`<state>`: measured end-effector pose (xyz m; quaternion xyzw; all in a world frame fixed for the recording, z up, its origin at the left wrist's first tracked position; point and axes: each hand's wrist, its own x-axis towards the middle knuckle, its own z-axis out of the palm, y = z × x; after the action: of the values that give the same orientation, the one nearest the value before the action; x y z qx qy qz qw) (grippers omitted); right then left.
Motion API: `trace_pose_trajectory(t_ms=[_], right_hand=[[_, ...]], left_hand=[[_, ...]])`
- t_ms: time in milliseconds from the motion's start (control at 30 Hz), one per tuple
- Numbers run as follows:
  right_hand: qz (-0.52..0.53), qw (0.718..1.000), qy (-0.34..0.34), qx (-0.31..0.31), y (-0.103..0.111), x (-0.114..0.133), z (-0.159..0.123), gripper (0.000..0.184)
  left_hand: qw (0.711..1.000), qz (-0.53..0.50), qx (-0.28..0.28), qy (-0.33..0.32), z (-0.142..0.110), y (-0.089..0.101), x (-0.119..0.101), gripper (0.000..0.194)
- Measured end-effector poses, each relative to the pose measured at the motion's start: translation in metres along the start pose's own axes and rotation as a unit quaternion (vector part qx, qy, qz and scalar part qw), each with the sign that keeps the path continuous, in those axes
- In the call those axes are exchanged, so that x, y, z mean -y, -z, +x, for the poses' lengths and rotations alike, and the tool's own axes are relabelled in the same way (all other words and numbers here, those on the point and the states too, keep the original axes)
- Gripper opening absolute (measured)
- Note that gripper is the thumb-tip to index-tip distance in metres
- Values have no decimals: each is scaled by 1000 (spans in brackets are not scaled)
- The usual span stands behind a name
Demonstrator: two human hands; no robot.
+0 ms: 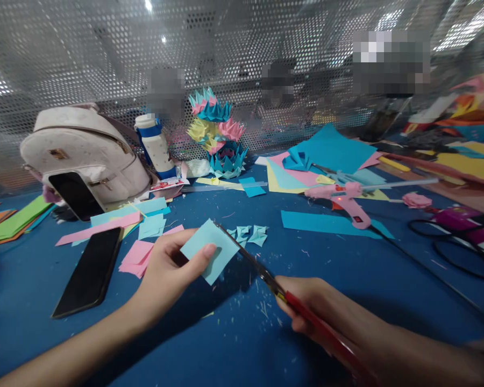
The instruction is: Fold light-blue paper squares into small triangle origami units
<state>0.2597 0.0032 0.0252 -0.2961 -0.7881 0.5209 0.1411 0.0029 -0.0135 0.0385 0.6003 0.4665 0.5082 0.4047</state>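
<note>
My left hand (177,263) pinches a light blue paper square (204,250), thumb on top and fingers beneath. In my right hand (306,301) is a pair of scissors (314,322) with red handles, gripped with the blades pointing up and left. The blades lie along the upper right edge of the paper; whether they cut into it I cannot tell. Just behind the blades sit several small folded light blue paper pieces (258,235). Pink paper squares (136,258) lie left of my left hand, near light blue squares (152,226).
A black phone (89,271) lies at left, before a white backpack (80,150) with another phone (76,194) leaning on it. Behind stand a bottle (157,148) and a folded-paper stack (226,161). A pink glue gun (347,199) with its cord (419,271) occupies the right.
</note>
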Motion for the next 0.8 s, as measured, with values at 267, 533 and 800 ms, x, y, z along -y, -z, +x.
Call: trace_pose_trajectory(t_ms=[267,533,800], right_hand=[[2,1000,15,-12,-4,-14,-1,37],[24,999,21,-20,-4,-14,-1,46],[45,999,18,-23,-7,-10,0,47]], left_hand=[[999,-18,13,25,-3,-1,5,38],[998,-30,40,42,-4,-5,2,39],[995,-37,68,59,-7,-10,-3,41]])
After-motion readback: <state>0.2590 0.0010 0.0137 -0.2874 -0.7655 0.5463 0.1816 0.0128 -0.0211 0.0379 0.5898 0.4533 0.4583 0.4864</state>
